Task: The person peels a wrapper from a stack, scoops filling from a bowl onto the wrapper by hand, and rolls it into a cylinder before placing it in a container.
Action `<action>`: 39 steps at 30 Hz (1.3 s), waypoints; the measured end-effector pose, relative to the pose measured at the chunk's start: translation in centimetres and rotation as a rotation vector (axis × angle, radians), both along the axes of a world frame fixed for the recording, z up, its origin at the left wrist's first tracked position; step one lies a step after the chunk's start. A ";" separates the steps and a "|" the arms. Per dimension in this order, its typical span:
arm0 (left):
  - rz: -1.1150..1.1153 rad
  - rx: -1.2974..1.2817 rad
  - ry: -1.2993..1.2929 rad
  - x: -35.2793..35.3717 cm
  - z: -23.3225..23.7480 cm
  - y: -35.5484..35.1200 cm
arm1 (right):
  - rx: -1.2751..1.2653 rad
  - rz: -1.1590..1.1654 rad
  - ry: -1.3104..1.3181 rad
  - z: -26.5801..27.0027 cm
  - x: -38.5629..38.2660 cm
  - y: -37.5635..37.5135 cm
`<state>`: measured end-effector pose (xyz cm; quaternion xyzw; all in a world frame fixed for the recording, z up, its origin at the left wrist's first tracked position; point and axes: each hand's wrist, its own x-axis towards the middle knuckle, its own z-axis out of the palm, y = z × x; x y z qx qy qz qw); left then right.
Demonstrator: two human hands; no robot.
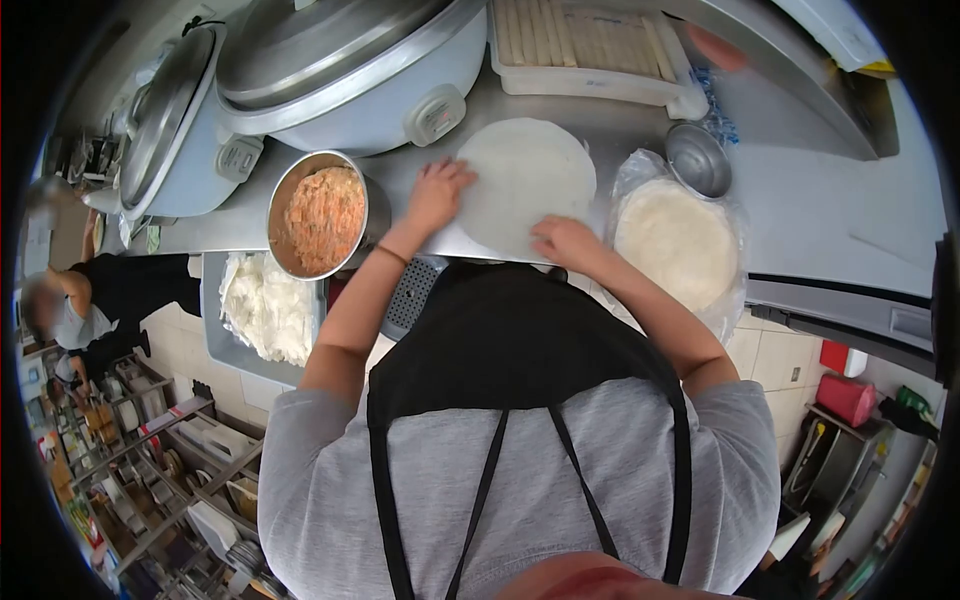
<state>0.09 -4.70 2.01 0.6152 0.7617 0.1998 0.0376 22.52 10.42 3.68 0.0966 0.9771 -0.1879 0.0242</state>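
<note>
A thin, round white wrapper sheet (520, 180) lies flat on the steel counter in front of me. At its left edge rests my left hand (438, 192), fingers spread toward the sheet. My right hand (568, 243) touches the lower right edge with its fingers curled; whether it pinches the sheet is too small to tell. Left of my left hand stands a metal pot (375, 215) of orange and white filling (322, 220). A stack of round white sheets (675, 245) sits in clear plastic to the right of my right hand.
Two large cookers (370, 110) (180, 150) stand at the back left. Behind the sheet is a white tray (590, 85) of rolled sticks. A metal bowl (699, 162) sits above the stack. Lower left is a grey tub (222, 330); another person (80, 310) is far left.
</note>
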 end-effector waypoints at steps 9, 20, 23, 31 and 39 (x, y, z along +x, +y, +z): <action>0.114 -0.066 -0.047 5.0 1.2 -1.0 | 0.098 -0.122 0.346 -0.9 -3.1 5.4; 0.188 -0.033 -0.043 2.0 0.0 0.4 | 0.175 -0.181 0.201 -0.9 -4.6 6.8; 0.195 0.071 -0.051 1.9 1.1 -1.3 | 0.269 -0.247 0.013 1.0 -6.5 6.6; 0.618 0.654 0.023 -1.6 12.4 -13.5 | -0.338 0.228 0.330 11.5 -16.7 -4.8; 1.034 0.630 -0.459 -10.4 5.4 -21.9 | -0.128 0.349 0.049 7.0 -31.6 -15.4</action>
